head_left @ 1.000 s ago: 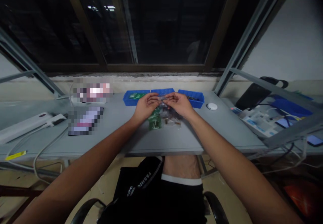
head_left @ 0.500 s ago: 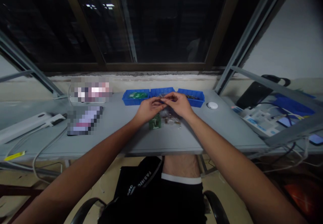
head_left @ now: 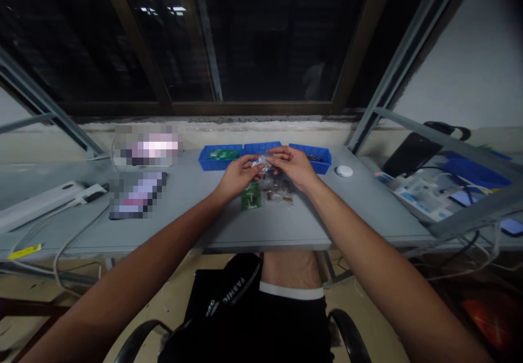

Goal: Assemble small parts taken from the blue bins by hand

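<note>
Left hand (head_left: 236, 179) and right hand (head_left: 297, 168) have drawn slightly apart, exposing a crinkled clear bag (head_left: 262, 162) pinched between both, its handling apparently unfinished.

Both bare forearms reached forward and inward, the left forearm (head_left: 159, 248) slanting in from the lower left and the right forearm (head_left: 363, 248) from the lower right. The left hand (head_left: 239, 176) and right hand (head_left: 295, 167) nearly met in front of the body, fingers bent, thumbs and fingertips drawn together in a pinch. The left wrist (head_left: 219, 194) sat slightly lower in view than the right wrist (head_left: 311, 183)
</note>
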A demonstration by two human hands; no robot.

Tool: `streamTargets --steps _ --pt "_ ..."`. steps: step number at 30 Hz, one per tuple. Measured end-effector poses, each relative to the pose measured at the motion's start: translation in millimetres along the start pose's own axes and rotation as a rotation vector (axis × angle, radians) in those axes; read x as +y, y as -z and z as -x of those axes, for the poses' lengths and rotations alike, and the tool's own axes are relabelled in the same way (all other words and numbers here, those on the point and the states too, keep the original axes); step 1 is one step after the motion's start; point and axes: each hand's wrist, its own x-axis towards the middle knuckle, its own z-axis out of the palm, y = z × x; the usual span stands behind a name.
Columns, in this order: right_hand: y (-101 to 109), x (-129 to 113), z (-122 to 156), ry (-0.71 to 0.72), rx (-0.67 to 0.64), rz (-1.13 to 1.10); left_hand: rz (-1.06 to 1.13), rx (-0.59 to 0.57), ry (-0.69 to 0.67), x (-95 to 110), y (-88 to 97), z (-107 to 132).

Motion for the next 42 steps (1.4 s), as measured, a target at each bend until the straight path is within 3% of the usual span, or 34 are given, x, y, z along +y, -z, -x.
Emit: streamTargets --steps 5,10,13,16,18,22,25,28,31,37,42 --pt "0.4 0.7 -0.7 0.015 0.098 -0.005 -0.317 0.097 -0.233 14.1 1.9 6.1" --pt "-3.9 0.5 0.8 0.018 0.022 -0.032 -0.124 0.071 -0.117 10.7 2.1 2.8" --pt "-5.4 3.1 -0.4 0.033 -0.013 -0.005 -0.023 0.13 -0.118 5.9 3.1 0.4" --pt "-4.8 8.1 -2.7 0.055 0.032 0.03 -0.165 0.178 -0.238 8.9 4.0 2.1" --pt "-4.5 9.8 -2.9 0.064 0.061 0.042 -0.295 0.111 -0.286 12.7 3.8 4.4" --pt "-6.4 6.7 0.1 0.044 0.013 0.002 -0.29 -0.015 -0.183 13.4 2.5 6.3" --pt "-7.3 4.2 0.5 0.02 -0.017 -0.028 -0.193 0.03 -0.133 9.5 3.5 4.1" --pt "-5.4 6.1 -2.0 0.088 0.03 0.048 -0.095 0.077 -0.074 7.8 5.3 1.3" --pt "-3.6 10.0 -3.9 0.132 0.033 0.104 0.038 0.056 -0.011 9.3 5.3 0.4" --pt "-5.5 15.0 -3.7 0.017 -0.028 0.032 0.132 0.065 0.008 14.0 2.9 1.8" --pt "-1.4 13.0 -3.9 0.164 -0.009 0.195 0.024 0.079 -0.059 14.2 7.7 1.8"
